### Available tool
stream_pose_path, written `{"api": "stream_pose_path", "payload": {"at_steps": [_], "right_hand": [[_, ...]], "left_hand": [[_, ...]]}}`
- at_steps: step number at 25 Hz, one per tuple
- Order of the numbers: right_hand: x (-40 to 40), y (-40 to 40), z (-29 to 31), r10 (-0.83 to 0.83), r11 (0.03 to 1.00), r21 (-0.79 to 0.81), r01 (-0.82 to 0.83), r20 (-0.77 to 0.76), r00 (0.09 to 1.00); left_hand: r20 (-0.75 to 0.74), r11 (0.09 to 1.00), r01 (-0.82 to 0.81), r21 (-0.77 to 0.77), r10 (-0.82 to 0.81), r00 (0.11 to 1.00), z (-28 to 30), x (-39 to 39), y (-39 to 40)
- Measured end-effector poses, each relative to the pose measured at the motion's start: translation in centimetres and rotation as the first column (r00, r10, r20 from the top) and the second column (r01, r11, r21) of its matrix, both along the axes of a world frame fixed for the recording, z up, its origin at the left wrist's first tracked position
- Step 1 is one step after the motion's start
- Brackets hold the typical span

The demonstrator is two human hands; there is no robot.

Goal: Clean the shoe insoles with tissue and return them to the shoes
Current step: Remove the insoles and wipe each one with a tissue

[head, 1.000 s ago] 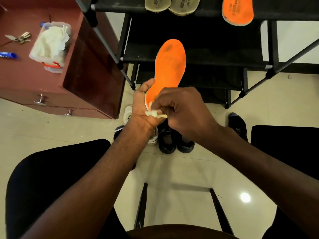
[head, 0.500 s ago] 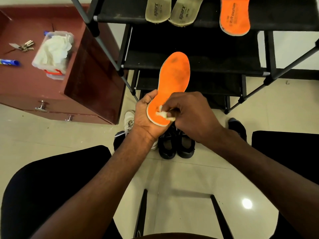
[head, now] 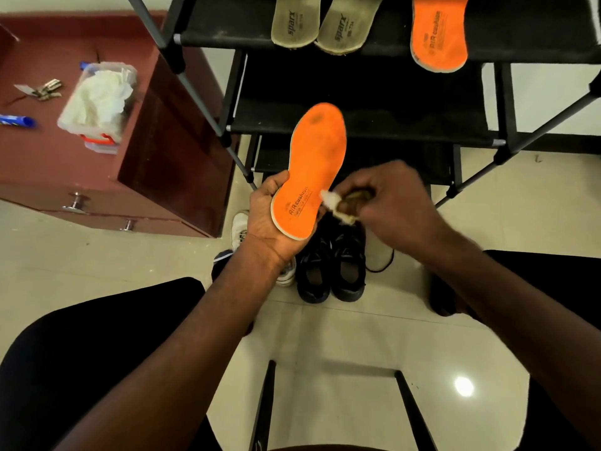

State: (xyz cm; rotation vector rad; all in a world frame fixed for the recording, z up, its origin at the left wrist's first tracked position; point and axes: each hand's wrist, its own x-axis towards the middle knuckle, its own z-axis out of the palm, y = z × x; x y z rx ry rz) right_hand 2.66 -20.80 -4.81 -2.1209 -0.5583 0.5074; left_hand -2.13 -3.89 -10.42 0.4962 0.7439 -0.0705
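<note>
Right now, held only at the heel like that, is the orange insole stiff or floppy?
Probably fairly stiff: the insole stands out nearly straight beyond the left hand, which grips only its heel. Likely light, since that one-end hold carries it. The tissue in the right hand looks soft and crumpled.

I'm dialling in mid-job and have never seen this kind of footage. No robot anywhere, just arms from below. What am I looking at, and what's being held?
There is no machine here: a person does the work with bare hands, and the single camera sits on their head, looking forward and down. That is why the arms enter from the bottom edge.

The left hand holds an orange insole by its heel end, printed side up. The right hand pinches a crumpled tissue right at the insole's edge; the hand is blurred.

Ahead stands a black shoe rack. On its top shelf lie a second orange insole and two beige insoles. A pair of black shoes sits on the floor below the hands. To the left, a red cabinet carries a clear tub of tissues and some keys.
</note>
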Motion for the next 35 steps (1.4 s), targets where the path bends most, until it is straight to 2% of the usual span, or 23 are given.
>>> {"api": "stream_pose_path", "payload": {"at_steps": [1, 3, 6, 8, 9, 10, 12, 13, 16, 19, 21, 23, 24, 25, 27, 29, 35], "right_hand": [[0.7, -0.4, 0.3, -0.119, 0.990, 0.068, 0.125, -0.083, 0.989], [1.8, -0.5, 0.4, -0.241, 0.940, 0.168, 0.298, -0.293, 0.925], [2.6, 0.1, 0.0, -0.285, 0.869, 0.187, 0.457, -0.567, 0.773], [2.5, 0.4, -0.2, -0.272, 0.844, 0.193, 0.500, -0.649, 0.711], [2.4, 0.6, -0.3, -0.279, 0.851, 0.196, 0.488, -0.618, 0.735], [2.5, 0.8, -0.6, -0.301, 0.872, 0.188, 0.452, -0.520, 0.799], [2.8, 1.0, -1.3, -0.326, 0.926, 0.135, 0.354, -0.192, 0.926], [2.9, 1.1, -1.6, -0.306, 0.946, 0.095, 0.309, -0.037, 0.951], [2.0, 1.9, -1.8, -0.209, 0.975, -0.013, 0.220, 0.258, 0.943], [-0.8, 3.2, -1.8, 0.020, 0.999, -0.031, -0.010, 0.352, 0.936], [-1.4, 3.1, -1.3, 0.185, 0.983, -0.032, -0.182, 0.198, 0.963], [0.0, 2.0, -0.3, 0.277, 0.960, -0.018, -0.281, -0.106, 0.955], [0.7, 1.4, 0.2, 0.268, 0.962, 0.008, -0.273, -0.216, 0.939], [1.3, 0.7, 0.4, 0.205, 0.979, 0.051, -0.199, -0.269, 0.941], [2.3, -0.1, 0.5, -0.009, 0.987, 0.148, 0.064, -0.345, 0.938], [2.8, -0.4, 0.1, -0.152, 0.953, 0.169, 0.252, -0.451, 0.879], [3.3, -1.6, -0.7, -0.364, 0.862, 0.109, 0.496, -0.548, 0.753]], "left_hand": [[0.020, 0.999, 0.030, -0.024, -0.029, 0.999, 0.1, -0.2, 0.0], [0.064, 0.995, 0.083, -0.058, -0.079, 0.995, -0.1, -0.4, -0.1], [0.088, 0.991, 0.127, -0.035, -0.123, 0.988, 0.2, -0.3, -0.5], [0.106, 0.989, 0.143, -0.029, -0.139, 0.985, 0.1, -0.2, -0.5], [0.115, 0.988, 0.152, -0.019, -0.149, 0.982, 0.1, -0.2, -0.5], [0.107, 0.987, 0.159, -0.011, -0.157, 0.982, 0.3, -0.2, -0.6], [0.104, 0.982, 0.190, -0.008, -0.188, 0.977, 0.2, -0.4, -0.7], [0.096, 0.978, 0.207, 0.001, -0.206, 0.974, 0.3, -0.5, -0.9], [0.117, 0.970, 0.241, -0.013, -0.238, 0.964, 0.8, -0.7, -1.5], [0.152, 0.967, 0.230, -0.106, -0.213, 0.965, 0.8, -0.6, -1.1], [0.134, 0.965, 0.221, -0.139, -0.203, 0.970, 0.9, -0.6, -0.5], [0.097, 0.967, 0.215, -0.135, -0.203, 0.974, 0.8, -0.5, -0.4], [0.076, 0.970, 0.209, -0.124, -0.200, 0.977, 0.9, -0.4, -0.6], [0.063, 0.974, 0.199, -0.108, -0.193, 0.979, 0.9, -0.1, -0.9], [0.058, 0.981, 0.186, -0.050, -0.183, 0.981, 1.1, 0.4, -1.5], [0.033, 0.982, 0.188, 0.022, -0.188, 0.982, 1.4, 0.8, -2.3], [-0.145, 0.927, 0.315, 0.204, -0.289, 0.946, 1.5, 0.5, -3.9]]}}
